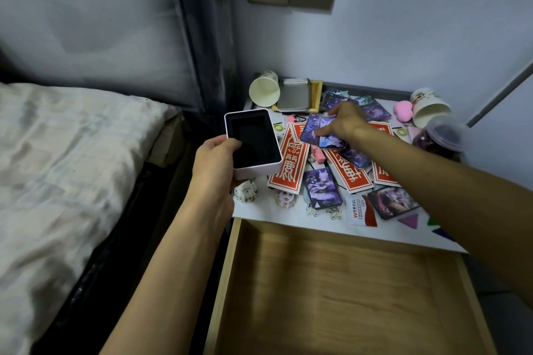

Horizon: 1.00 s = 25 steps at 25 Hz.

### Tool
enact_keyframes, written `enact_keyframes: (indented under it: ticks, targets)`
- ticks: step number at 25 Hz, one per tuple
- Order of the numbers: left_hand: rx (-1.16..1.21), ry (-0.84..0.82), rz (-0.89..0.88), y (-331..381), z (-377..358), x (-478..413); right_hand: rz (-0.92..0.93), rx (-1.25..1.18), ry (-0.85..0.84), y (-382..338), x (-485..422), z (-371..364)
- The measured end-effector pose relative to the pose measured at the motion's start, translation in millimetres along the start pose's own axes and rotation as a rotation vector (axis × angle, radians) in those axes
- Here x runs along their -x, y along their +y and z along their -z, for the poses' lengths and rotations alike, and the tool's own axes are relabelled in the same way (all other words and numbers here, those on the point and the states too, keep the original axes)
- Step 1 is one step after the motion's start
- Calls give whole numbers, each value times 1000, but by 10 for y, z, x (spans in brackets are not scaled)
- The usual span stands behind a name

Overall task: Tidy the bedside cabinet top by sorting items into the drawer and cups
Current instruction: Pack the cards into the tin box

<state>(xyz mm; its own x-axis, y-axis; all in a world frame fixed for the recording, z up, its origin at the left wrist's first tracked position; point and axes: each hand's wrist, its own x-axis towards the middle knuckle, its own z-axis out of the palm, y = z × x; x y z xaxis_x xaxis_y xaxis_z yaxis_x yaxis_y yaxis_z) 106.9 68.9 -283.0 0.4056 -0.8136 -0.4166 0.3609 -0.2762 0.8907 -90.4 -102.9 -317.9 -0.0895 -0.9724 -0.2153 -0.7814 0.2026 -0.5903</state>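
Observation:
My left hand (215, 163) grips a white box (253, 141) with a black lining, held open side up above the cabinet's left edge. My right hand (344, 121) reaches over the white cabinet top (291, 217) and pinches two purple picture cards (317, 132). More purple cards (321, 187) and red paper envelopes (290, 163) lie scattered on the top. A paper cup (264, 91) lies on its side at the back left, another paper cup (429, 108) at the back right. The wooden drawer (331, 291) stands pulled out below, with nothing in it.
A metal tin (294, 95) rests on a wooden tray at the back. A pink sponge (403, 109), a jar with a clear lid (441, 138), small figurine charms (245, 190) and coloured triangles (409, 220) sit around. The bed (72, 158) lies to the left.

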Motion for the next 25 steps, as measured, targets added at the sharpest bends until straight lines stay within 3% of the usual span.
enact_keyframes:
  ticks: [6, 9, 14, 17, 25]
  targets:
    - [-21, -15, 12, -32, -26, 8, -157, -827, 43, 169, 521, 237]
    - [-35, -34, 38, -74, -44, 20, -197, -1050, -66, 126, 846, 412]
    - [-89, -169, 78, -125, -89, 96, -38, -866, -363, -180, 1032, 415]
    - [-63, -242, 86, -114, -150, 158, 63, -731, -366, -294, 1013, 256]
    - [-68, -289, 70, -64, -142, 184, -12, -713, -454, -341, 986, 169]
